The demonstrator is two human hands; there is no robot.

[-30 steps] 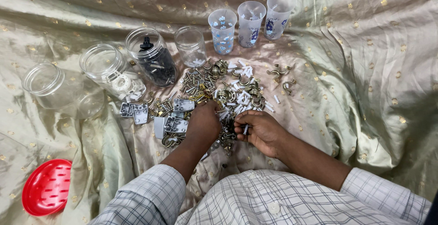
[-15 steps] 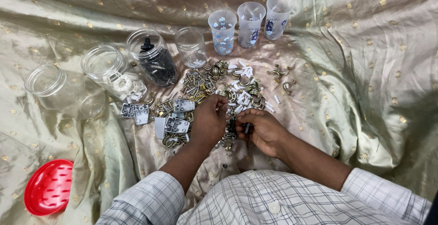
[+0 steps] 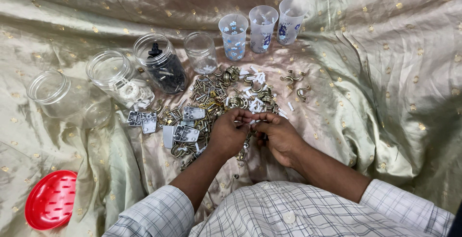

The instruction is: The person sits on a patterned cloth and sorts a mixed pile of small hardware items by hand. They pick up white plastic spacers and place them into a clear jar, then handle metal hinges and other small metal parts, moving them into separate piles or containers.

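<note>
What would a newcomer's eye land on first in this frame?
The heap of small metal hardware at the centre of the shiny gold-dotted cloth, with the left hand and right hand meeting over its near edge. Behind it stand clear jars and three patterned cups; a red lid lies bottom left.

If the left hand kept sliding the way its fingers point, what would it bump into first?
The left hand points up and right, so it would probably meet the pile of metal hardware first, likely the brass rings; depth is hard to judge.
</note>
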